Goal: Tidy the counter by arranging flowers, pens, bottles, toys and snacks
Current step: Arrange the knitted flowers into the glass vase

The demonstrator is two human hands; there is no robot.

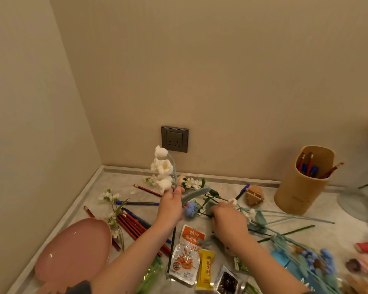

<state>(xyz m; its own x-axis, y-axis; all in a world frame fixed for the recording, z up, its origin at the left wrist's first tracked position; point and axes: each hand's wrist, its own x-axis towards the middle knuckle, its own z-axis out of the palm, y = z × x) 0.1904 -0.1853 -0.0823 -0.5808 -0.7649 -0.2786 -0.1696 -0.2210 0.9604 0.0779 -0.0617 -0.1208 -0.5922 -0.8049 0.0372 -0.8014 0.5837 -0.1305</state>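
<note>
Marble counter [119, 179] sits in a wall corner, raised lip at back and left, bare strip along the back wall. Left hand [171, 205] pinches white flower [163, 168] by the stem, upright. Right hand [228, 220] down on flower pile [263, 219], grip unclear. Pencils [132, 225] left, pen cup [302, 181] right. Yellow snack bar [206, 270] reads 花生酥.

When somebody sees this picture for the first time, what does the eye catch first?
The left hand holds a white flower stem upright at the centre, before the wall socket. The right hand reaches among loose flowers on the counter. A pink plate sits lower left, a wooden pen holder right.
</note>
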